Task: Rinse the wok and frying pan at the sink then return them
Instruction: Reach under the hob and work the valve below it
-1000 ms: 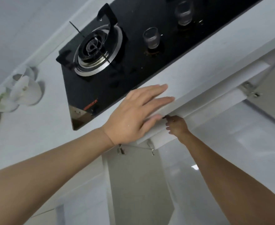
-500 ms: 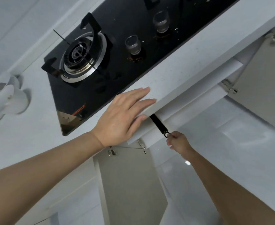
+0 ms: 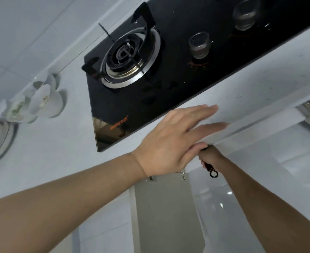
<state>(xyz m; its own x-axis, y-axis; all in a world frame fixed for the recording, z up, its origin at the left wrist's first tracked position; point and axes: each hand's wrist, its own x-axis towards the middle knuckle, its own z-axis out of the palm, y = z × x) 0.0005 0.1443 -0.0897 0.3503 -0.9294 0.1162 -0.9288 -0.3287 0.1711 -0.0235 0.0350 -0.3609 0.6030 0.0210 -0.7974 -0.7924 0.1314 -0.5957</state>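
The right hand (image 3: 208, 156) is clenched round a black handle (image 3: 208, 166) just under the desk (image 3: 251, 92) edge, its ring-tipped end pointing back toward the person, its long axis running away under that edge. The pan or wok it belongs to is hidden below the desk, so which one it is can't be told. The left hand (image 3: 170, 141) lies flat and released on the desk edge directly above, beside the black hob (image 3: 168, 73); right is clearly nearer, and the draw looks straight back along the handle.
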